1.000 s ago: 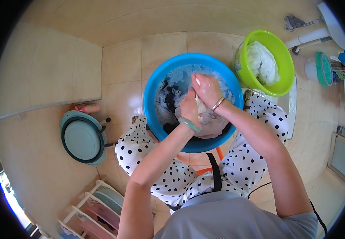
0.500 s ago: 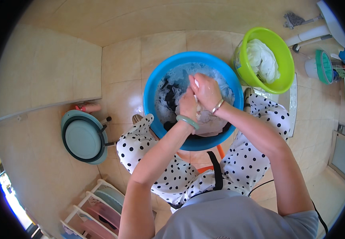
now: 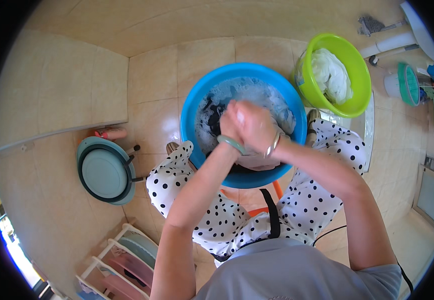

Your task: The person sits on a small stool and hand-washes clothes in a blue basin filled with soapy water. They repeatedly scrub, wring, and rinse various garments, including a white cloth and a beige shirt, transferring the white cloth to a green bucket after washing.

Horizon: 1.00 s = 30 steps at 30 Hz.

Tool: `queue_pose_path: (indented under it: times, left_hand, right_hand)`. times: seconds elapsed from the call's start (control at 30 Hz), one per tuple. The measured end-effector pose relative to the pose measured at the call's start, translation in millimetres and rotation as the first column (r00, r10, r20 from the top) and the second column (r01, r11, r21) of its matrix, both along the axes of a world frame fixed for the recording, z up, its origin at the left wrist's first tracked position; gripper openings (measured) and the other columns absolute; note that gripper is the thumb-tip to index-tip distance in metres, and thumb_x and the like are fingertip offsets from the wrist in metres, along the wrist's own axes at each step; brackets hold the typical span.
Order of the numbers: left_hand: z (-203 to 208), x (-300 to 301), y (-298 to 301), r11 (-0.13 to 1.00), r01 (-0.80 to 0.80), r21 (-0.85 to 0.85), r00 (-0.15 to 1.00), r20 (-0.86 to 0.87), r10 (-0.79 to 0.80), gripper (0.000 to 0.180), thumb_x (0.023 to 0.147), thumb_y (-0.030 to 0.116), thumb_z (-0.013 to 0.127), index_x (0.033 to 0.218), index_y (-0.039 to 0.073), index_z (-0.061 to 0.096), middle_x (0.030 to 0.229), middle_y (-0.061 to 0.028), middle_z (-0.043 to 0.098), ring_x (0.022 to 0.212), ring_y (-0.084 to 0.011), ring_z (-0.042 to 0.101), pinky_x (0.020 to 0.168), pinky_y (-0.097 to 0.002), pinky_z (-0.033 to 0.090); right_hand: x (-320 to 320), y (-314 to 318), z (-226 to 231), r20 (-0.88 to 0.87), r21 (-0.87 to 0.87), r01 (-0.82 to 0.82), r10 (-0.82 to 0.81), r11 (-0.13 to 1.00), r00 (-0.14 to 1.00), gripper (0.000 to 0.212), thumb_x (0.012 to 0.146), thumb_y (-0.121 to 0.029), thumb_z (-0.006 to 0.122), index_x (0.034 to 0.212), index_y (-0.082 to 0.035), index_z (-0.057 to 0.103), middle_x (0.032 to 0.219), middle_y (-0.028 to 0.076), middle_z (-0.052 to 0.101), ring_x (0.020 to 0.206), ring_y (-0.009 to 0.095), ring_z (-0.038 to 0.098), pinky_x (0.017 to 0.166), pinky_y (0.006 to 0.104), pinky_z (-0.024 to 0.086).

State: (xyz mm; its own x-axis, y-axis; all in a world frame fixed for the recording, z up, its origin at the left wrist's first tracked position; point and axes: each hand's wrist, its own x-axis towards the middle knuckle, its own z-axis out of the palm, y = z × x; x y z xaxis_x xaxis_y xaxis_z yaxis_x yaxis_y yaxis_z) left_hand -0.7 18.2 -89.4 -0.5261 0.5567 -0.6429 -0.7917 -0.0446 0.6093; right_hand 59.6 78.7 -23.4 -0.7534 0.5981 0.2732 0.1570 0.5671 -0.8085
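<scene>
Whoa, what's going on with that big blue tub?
A person has their left hand and right hand pressed together over the blue tub. Something white shows between them, too blurred to name. Pale pinkish cloth lies just below the hands, and dark cloth sits in the sudsy water. Beside the tub, a green bucket holds white cloth.

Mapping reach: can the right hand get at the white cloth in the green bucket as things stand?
Probably yes: the green bucket, right of the blue basin, is open and nothing covers the white cloth. The right hand would first need to leave the left hand.
</scene>
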Motion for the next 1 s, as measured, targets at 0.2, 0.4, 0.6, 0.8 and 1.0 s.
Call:
queue_pose_path:
  times: [0.2, 0.4, 0.6, 0.8, 1.0]
  left_hand:
    - [42.8, 26.4, 17.6, 0.925, 0.174, -0.337, 0.984, 0.089, -0.153, 0.029, 0.091, 0.039, 0.046, 0.095, 0.013, 0.056, 0.075, 0.0015, 0.058, 0.06, -0.0112, 0.054, 0.044, -0.0279, 0.033]
    - [38.1, 11.6, 18.6, 0.951, 0.197, -0.239, 0.98, 0.03, -0.195, 0.029, 0.091, 0.04, 0.046, 0.096, 0.013, 0.056, 0.076, 0.0, 0.055, 0.061, -0.0136, 0.052, 0.048, -0.0302, 0.037]
    - [33.7, 17.2, 21.8, 0.988, -0.048, -0.144, 0.994, 0.09, 0.061, 0.03, 0.091, 0.042, 0.046, 0.091, 0.013, 0.054, 0.078, -0.0026, 0.056, 0.063, -0.0162, 0.052, 0.054, -0.0337, 0.043]
    - [-2.8, 14.8, 3.6, 0.932, 0.127, -0.338, 0.967, -0.166, -0.192, 0.025, 0.09, 0.036, 0.047, 0.081, 0.014, 0.054, 0.072, -0.0016, 0.054, 0.058, -0.0131, 0.05, 0.044, -0.0306, 0.035]
    - [7.7, 0.2, 12.3, 0.978, 0.036, -0.207, 0.997, -0.055, -0.048, 0.029, 0.09, 0.031, 0.046, 0.072, 0.008, 0.049, 0.069, -0.0052, 0.051, 0.055, -0.0181, 0.049, 0.046, -0.0315, 0.038]
  right_hand:
    - [8.8, 44.0, -39.3, 0.169, 0.206, 0.009, -0.045, 0.979, 0.985, 0.019, 0.087, -0.022, 0.054, 0.078, -0.006, 0.056, 0.073, 0.017, 0.059, 0.065, 0.034, 0.06, 0.054, 0.0437, 0.047]
    - [5.0, 27.4, -29.2, 0.066, 0.116, 0.101, -0.109, 0.988, 0.992, 0.022, 0.087, -0.021, 0.056, 0.072, -0.004, 0.054, 0.069, 0.016, 0.058, 0.063, 0.034, 0.059, 0.052, 0.043, 0.047]
    - [5.4, 23.2, -23.1, 0.046, 0.097, 0.018, -0.023, 0.995, 0.999, 0.022, 0.088, -0.021, 0.054, 0.074, -0.004, 0.053, 0.069, 0.017, 0.057, 0.062, 0.035, 0.058, 0.053, 0.0434, 0.047]
    - [-0.6, 31.7, -34.9, 0.111, 0.075, 0.091, -0.099, 0.993, 0.989, 0.024, 0.088, -0.02, 0.055, 0.073, -0.002, 0.052, 0.066, 0.018, 0.055, 0.063, 0.037, 0.057, 0.054, 0.0439, 0.046]
    - [13.5, 5.8, -7.0, 0.014, 0.049, -0.047, 0.046, 0.998, 0.999, 0.023, 0.087, -0.019, 0.057, 0.074, -0.001, 0.05, 0.067, 0.02, 0.053, 0.064, 0.037, 0.055, 0.054, 0.0414, 0.044]
